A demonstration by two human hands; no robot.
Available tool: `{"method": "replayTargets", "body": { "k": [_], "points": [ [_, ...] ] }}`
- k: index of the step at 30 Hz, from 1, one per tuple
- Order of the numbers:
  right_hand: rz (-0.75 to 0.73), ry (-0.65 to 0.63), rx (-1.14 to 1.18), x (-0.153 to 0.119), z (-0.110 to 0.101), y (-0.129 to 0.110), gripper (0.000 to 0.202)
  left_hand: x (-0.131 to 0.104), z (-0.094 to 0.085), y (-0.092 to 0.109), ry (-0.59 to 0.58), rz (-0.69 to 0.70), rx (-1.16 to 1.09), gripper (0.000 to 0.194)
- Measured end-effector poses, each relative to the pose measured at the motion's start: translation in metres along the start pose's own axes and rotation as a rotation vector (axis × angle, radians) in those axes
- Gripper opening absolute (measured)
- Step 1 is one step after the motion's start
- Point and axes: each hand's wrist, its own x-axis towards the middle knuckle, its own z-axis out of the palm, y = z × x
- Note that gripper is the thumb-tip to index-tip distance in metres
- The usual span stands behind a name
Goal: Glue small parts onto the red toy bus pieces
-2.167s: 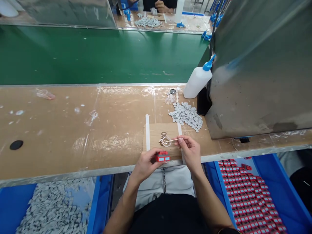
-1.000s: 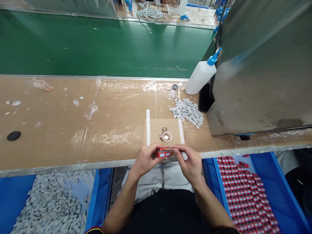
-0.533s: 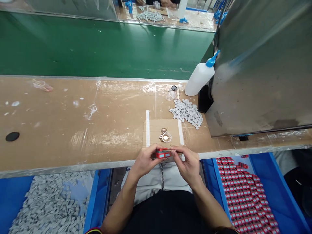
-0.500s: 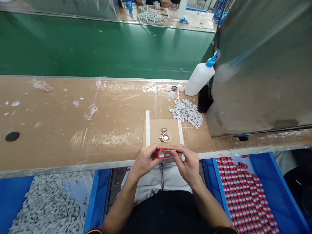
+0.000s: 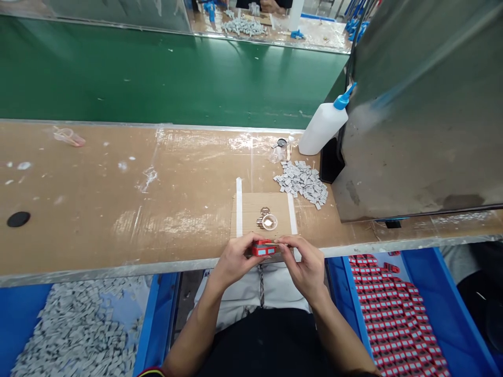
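My left hand [image 5: 231,260] grips a small red toy vehicle [image 5: 264,252] with pale-blue windows, at the front edge of the bench. A thin light-coloured stick [image 5: 271,244] is pinched in the fingers of my right hand [image 5: 308,267], its end at the vehicle's top. Whether the tip touches the vehicle I cannot tell. Just beyond my hands, a small clear cup [image 5: 269,222] stands on a taped cardboard sheet [image 5: 251,207], with shiny metal rings [image 5: 264,210] beside it. A heap of flat grey pieces [image 5: 302,183] lies farther right.
A white squeeze bottle [image 5: 322,128] with a blue nozzle leans by a metal panel [image 5: 424,115]. Blue bins hold grey pieces [image 5: 78,324] on the left and rows of red toy vehicles [image 5: 396,314] on the right. A green belt [image 5: 157,78] runs behind the bench.
The stick and my right hand have shifted very slightly to the right. My left hand keeps the toy vehicle in nearly the same place. The view has moved slightly.
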Motion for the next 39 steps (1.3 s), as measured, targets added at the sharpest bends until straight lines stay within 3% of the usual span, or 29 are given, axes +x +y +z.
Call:
{"method": "replayTargets", "body": {
  "k": [14,21,28,34,37,39],
  "points": [
    [-0.022,-0.016,-0.032,0.004,0.000,0.000,0.012,0.000,0.000,0.001,0.005,0.012,0.015,0.015],
    [0.004,-0.009,0.068,0.003,0.002,0.000,0.013,0.000,0.000,0.004,0.016,0.051,0.033,0.018],
    [0.103,0.195,0.058,0.013,-0.001,0.015,0.011,-0.002,-0.001,0.004,0.057,0.038,0.084,0.020],
    [0.093,0.079,-0.054,0.018,0.011,0.027,0.016,-0.003,-0.001,0.003,0.069,0.066,0.084,0.025],
    [0.083,0.087,-0.089,0.023,0.005,0.039,0.030,-0.004,-0.002,0.001,0.082,0.081,0.087,0.026],
    [0.110,0.115,-0.148,0.033,-0.004,0.051,0.026,-0.004,-0.002,-0.001,0.087,0.091,0.081,0.028]
  ]
}}
